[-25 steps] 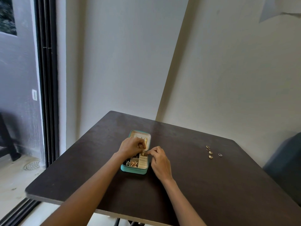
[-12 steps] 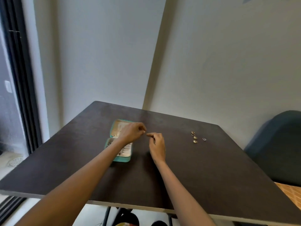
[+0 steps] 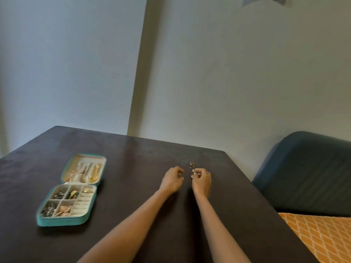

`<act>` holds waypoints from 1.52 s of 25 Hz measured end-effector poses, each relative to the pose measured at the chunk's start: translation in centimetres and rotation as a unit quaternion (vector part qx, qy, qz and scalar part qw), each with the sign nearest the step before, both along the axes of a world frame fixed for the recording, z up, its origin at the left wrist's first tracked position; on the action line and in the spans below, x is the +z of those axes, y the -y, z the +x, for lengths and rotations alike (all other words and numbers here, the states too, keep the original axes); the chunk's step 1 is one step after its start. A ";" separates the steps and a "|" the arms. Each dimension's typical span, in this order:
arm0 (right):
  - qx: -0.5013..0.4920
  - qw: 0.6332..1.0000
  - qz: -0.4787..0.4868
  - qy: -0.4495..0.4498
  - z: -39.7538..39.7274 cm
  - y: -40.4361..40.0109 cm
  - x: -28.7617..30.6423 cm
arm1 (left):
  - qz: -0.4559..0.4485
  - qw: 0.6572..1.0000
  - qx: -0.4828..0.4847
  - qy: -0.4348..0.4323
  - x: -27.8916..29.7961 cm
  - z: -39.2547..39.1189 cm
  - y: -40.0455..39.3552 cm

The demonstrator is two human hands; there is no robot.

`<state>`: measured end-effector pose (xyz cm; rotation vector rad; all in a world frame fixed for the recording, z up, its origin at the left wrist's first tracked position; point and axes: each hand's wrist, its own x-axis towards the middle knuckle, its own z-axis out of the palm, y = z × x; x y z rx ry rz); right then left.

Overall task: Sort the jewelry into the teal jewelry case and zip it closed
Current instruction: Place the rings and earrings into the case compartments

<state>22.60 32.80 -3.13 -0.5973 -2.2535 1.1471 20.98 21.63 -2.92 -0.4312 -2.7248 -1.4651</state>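
We saw the teal jewelry case (image 3: 71, 188) lying open and unzipped on the left part of the dark table (image 3: 133, 196), its compartments holding jewelry and its lid lined with gold pieces. Well apart from it, toward the far right, a short row of rings (image 3: 192, 167) lay on the table. Our right hand (image 3: 202, 180) curled its grip at the nearest ring; whether it pinched it we could not tell. Our left hand (image 3: 171, 180) hung just beside, fingers loosely curled, holding nothing.
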 end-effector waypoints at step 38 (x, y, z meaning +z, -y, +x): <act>0.394 0.909 -0.124 -0.055 5.7 18.2 4.1 | -0.035 0.998 -0.029 -0.035 6.1 5.3 24.1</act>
